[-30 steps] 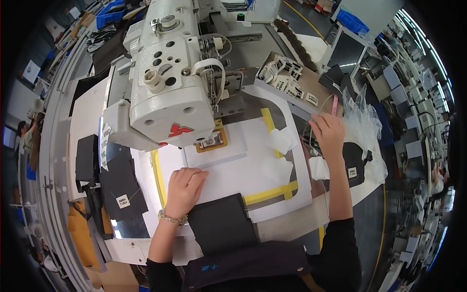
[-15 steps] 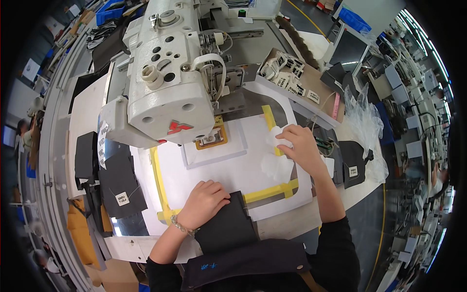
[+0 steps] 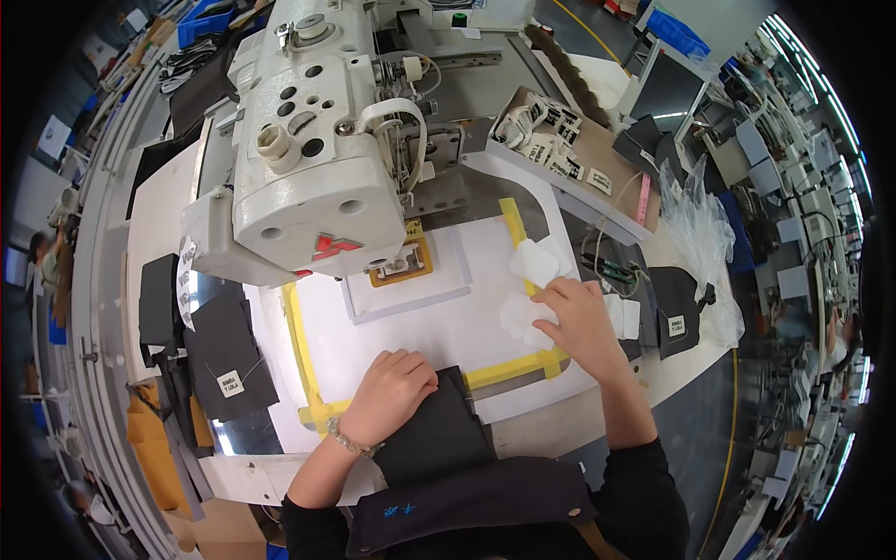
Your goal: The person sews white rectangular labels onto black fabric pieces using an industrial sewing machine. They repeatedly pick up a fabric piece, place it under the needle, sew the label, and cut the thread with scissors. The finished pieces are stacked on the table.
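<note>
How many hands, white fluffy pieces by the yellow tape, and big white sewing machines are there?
Hands: 2, the left hand on the dark fabric, the right hand on a white piece
White pieces: 2
Sewing machine: 1
Total: 5

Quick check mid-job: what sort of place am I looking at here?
Most likely a garment factory sewing line. A white industrial sewing machine stands over a white template with yellow tape edges, cut dark fabric pieces with tags are stacked alongside, and a box of labels sits behind.
</note>
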{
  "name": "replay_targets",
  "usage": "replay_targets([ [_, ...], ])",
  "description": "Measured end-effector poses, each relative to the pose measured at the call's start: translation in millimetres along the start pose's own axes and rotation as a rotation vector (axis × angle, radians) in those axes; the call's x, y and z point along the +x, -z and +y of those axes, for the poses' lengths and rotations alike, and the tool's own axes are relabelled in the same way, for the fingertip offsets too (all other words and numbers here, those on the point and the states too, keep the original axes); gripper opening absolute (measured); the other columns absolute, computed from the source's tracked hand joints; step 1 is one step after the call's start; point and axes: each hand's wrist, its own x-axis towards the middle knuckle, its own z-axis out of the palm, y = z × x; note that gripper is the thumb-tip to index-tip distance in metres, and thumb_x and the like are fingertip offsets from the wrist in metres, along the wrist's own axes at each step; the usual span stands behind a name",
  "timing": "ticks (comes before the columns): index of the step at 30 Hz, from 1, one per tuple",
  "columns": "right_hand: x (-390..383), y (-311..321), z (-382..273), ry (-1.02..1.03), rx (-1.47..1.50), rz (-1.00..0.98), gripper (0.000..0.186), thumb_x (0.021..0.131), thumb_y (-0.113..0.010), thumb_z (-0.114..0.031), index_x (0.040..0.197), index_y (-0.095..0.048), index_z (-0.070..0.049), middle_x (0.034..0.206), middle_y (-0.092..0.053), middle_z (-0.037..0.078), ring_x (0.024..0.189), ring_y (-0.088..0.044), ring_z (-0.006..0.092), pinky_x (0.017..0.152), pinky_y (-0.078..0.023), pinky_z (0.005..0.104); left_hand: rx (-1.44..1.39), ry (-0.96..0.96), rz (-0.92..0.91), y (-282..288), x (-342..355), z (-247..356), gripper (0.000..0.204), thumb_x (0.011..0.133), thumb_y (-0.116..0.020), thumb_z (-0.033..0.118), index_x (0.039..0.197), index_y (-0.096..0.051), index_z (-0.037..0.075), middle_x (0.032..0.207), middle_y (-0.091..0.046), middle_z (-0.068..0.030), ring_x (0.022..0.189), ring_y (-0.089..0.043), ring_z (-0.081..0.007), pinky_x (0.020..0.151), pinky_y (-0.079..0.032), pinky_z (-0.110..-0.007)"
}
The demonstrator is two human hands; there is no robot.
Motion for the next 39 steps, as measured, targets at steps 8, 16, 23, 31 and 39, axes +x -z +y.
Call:
replay_targets([
  [8,-12.8,-4.1,7.9,-0.211,0.077,-0.039,0.028,0.073,-0.076,-0.016,0.096,-0.061,-0.008,0.094,-0.061,0.005,0.088,-0.059,0.0236,0.081,-0.036,0.0372,-0.002,-0.007,0.011,0.2,0.0,1.8,0.013,0.074,-0.071,0.006,0.077,-0.059,0.008,0.078,-0.056,-0.0044,0.076,-0.055,-0.0221,0.072,-0.042,-0.034],
  [16,-16.4,-7.1,1.8,-0.219,0.087,0.045,0.023,0.075,-0.075,-0.012,0.09,-0.059,-0.007,0.088,-0.061,0.005,0.077,-0.059,0.0211,0.075,-0.037,0.0351,0.007,-0.005,0.018,-0.2,-1.5,3.6,0.013,0.073,-0.071,0.004,0.077,-0.059,0.008,0.078,-0.056,-0.0042,0.075,-0.055,-0.022,0.072,-0.042,-0.034],
  [23,-19.9,-3.8,1.5,-0.138,0.23,0.008,0.016,0.075,-0.075,-0.011,0.079,-0.06,-0.006,0.079,-0.059,0.005,0.068,-0.056,0.0199,0.073,-0.039,0.0331,0.005,-0.017,0.016,3.8,1.3,5.5,0.012,0.074,-0.071,0.005,0.079,-0.06,0.008,0.079,-0.056,-0.0043,0.077,-0.055,-0.0224,0.071,-0.042,-0.034],
  [31,-24.7,-1.3,-12.7,-0.239,0.555,-0.107,0.013,0.078,-0.073,-0.013,0.079,-0.064,-0.004,0.07,-0.058,0.007,0.06,-0.056,0.0192,0.057,-0.042,0.0316,-0.024,-0.029,0.115,3.4,13.5,13.1,0.014,0.075,-0.075,0.007,0.083,-0.064,0.008,0.082,-0.06,-0.0034,0.077,-0.057,-0.0226,0.069,-0.042,-0.034],
  [39,-17.4,-18.1,12.1,-0.25,0.361,0.126,0.023,0.075,-0.076,-0.01,0.092,-0.064,-0.002,0.078,-0.056,0.006,0.071,-0.057,0.02,0.063,-0.043,0.0301,-0.032,-0.033,0.081,0.7,17.2,13.9,0.014,0.076,-0.074,0.009,0.086,-0.065,0.008,0.082,-0.061,-0.0032,0.078,-0.058,-0.0221,0.07,-0.042,-0.034],
])
